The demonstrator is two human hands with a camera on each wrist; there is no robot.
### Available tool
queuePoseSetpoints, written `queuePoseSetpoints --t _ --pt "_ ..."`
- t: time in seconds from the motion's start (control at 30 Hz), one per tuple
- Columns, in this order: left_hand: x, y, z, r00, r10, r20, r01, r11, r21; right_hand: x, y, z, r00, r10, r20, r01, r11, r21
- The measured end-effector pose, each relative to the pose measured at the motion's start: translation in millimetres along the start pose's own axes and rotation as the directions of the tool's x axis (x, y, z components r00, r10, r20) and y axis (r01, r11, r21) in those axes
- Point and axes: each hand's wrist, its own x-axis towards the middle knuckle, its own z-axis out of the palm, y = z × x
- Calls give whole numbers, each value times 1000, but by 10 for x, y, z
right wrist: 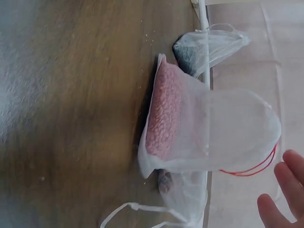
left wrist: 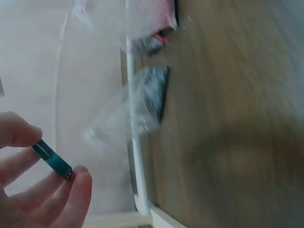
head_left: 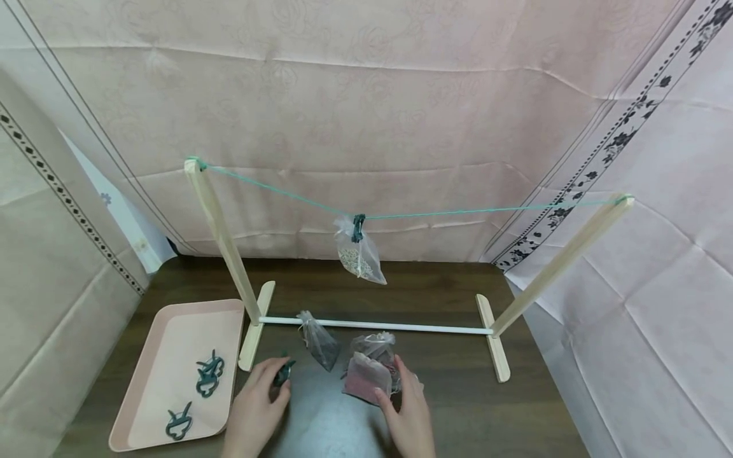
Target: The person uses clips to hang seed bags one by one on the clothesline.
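My left hand (head_left: 258, 401) pinches a dark green clip (left wrist: 53, 160) between thumb and fingers, just right of the tray. My right hand (head_left: 408, 407) is beside a mesh drawstring bag of pink grains (head_left: 366, 376). In the right wrist view its fingertips (right wrist: 270, 209) are spread, apart from the bag's red cord. Another sheer bag (head_left: 375, 343) lies behind the pink one, partly hidden. To the left, a bag with dark contents (head_left: 321, 343) leans by the white bar. A bag of pale grains (head_left: 356, 254) hangs from the green string by a dark green clip (head_left: 358, 228).
The green string (head_left: 458, 212) runs between two wooden posts (head_left: 223, 235) on flat feet, joined low down by a white bar (head_left: 389, 326). On the left, a pink tray (head_left: 149, 388) holds several dark green clips (head_left: 180, 422). Patterned cloth (head_left: 343, 114) surrounds the wooden table.
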Motion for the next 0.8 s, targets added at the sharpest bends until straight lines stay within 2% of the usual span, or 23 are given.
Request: queuePoseSetpoints --t 0.2,0.4,0.6,0.8 --pt "-15 273 88 996 70 52 -69 997 -22 12 -24 74 992 -123 -15 122 991 -61" --pt "-29 506 155 979 170 112 -168 985 -27 34 -78 109 987 -162 -16 161 985 -69" --pt "-85 647 224 942 313 122 -312 950 -28 50 -154 107 981 -191 24 192 980 -58" --pt "-145 741 271 897 434 81 -431 901 -50 41 -191 120 978 -203 53 205 978 -35"
